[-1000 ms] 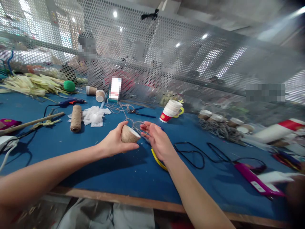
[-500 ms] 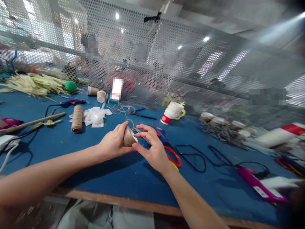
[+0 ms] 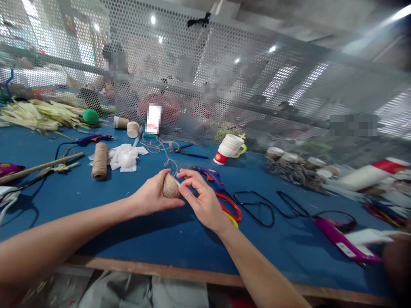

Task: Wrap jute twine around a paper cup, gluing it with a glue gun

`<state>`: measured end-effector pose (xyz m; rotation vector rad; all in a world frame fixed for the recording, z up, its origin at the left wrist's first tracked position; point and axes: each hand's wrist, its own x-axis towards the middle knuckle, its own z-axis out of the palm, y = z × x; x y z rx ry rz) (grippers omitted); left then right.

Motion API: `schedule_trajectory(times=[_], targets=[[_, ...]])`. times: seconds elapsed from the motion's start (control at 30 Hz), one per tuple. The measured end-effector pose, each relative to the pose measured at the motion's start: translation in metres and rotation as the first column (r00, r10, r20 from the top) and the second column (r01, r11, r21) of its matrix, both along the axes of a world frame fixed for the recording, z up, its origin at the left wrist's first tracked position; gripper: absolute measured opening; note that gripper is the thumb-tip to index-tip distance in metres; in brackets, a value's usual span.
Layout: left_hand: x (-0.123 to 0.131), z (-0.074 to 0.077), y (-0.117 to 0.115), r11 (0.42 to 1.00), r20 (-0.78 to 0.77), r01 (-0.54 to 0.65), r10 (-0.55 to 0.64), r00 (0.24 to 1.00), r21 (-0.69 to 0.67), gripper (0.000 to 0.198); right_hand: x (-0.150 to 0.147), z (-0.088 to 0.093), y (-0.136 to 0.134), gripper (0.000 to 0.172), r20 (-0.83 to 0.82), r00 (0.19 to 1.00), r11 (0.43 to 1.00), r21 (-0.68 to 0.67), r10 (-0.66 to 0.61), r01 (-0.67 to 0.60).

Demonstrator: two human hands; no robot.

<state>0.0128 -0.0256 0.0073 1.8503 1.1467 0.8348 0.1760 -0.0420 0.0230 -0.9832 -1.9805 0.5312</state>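
Observation:
My left hand [image 3: 150, 197] is wrapped around a small paper cup covered in jute twine [image 3: 170, 187], held sideways above the blue table [image 3: 160, 239]. My right hand [image 3: 204, 199] presses its fingertips against the cup's rim side, pinching the thin twine strand [image 3: 167, 158] that trails back over the table. Red and yellow scissors [image 3: 229, 207] and a blue glue gun [image 3: 210, 175] lie just behind my right hand.
A twine spool [image 3: 99, 160], white wadding [image 3: 125, 156], another glue gun [image 3: 93, 137], dried leaves [image 3: 38, 114] and a green ball [image 3: 91, 116] lie to the left. Stacked paper cups [image 3: 229, 149], black cords [image 3: 272, 205], wrapped cups [image 3: 295, 164] lie right. A perforated metal screen [image 3: 224, 85] backs the table.
My right hand has closed in from an open spread to pinch against the cup. The cup has turned in my left hand, so its open mouth no longer shows.

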Motion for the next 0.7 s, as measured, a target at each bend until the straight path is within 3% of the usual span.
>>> schedule_trajectory(times=[0.43,0.6,0.7], targets=[[0.0026,-0.0043,-0.0012,0.997,-0.142,-0.004,0.015,0.99,0.08,0.092,-0.0067,-0.0057,0.0018,0.02,0.001,1.0,1.0,0.016,-0.013,0.013],[0.0011,-0.0004,-0.0025,0.998,-0.093,0.022,-0.028,0.995,-0.067,0.093,-0.0004,-0.004,0.0055,0.034,-0.04,0.999,0.995,-0.095,-0.027,0.023],[0.0008,0.0007,-0.0028,0.983,-0.053,0.037,-0.047,0.997,-0.18,0.094,0.0019,-0.005,0.0072,0.029,-0.025,0.999,0.996,-0.083,-0.02,0.018]])
